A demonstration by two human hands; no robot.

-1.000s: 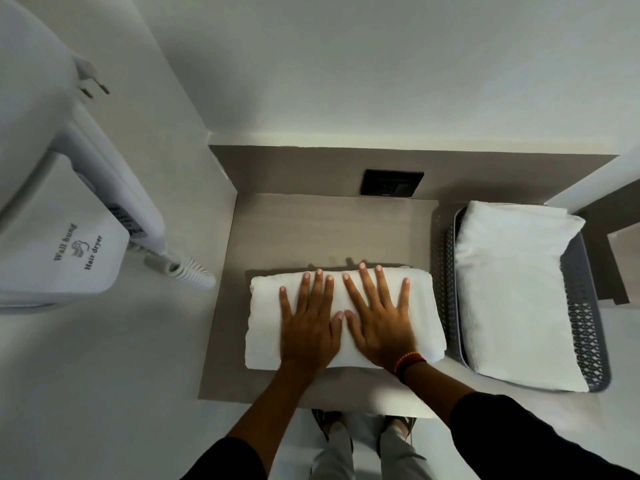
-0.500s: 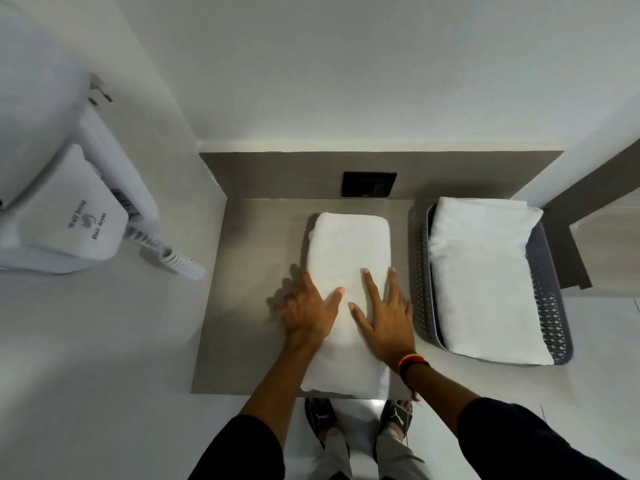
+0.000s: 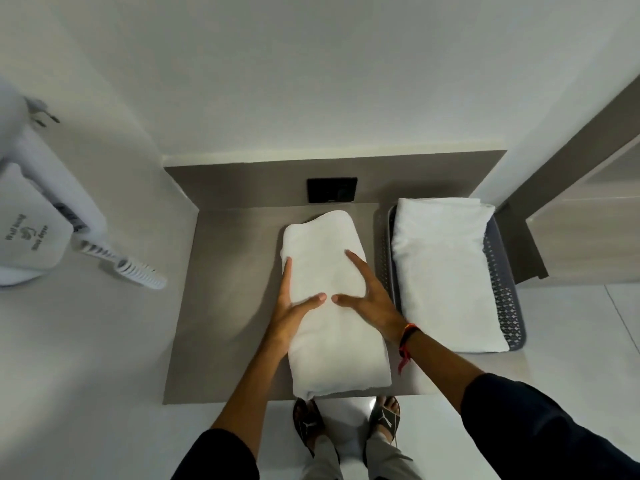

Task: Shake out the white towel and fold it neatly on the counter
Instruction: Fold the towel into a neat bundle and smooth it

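On the grey counter (image 3: 221, 306), both hands frame the folded white towel (image 3: 332, 303) from its two long sides. The left hand (image 3: 289, 313) lies along the towel's left edge, fingers stretched forward against the side of the fold and thumb laid across the top — spread flat, gripping nothing. The right hand (image 3: 370, 296) mirrors it on the right edge: fingers extended over the upper surface toward the far end, thumb pointing inward so that the two thumb tips come near each other at the towel's middle without touching. It too is open and pressed flat on the cloth rather than closed around it. A red and orange band (image 3: 407, 337) circles the right wrist, a loose end hanging down.

The towel is a long, thick rectangle running away from the person, its near end reaching the counter's front edge, its far end rounded and stopping short of a black wall plate (image 3: 331, 189) set in the back panel. Just to the right, apart from the towel, a dark perforated basket (image 3: 502, 289) holds another folded white cloth (image 3: 443, 271). On the wall to the left hangs a white wall-mounted hair dryer (image 3: 31, 233) with a coiled cord (image 3: 138, 271). Below the counter edge, two feet in black slides (image 3: 346, 420) stand on a pale floor.
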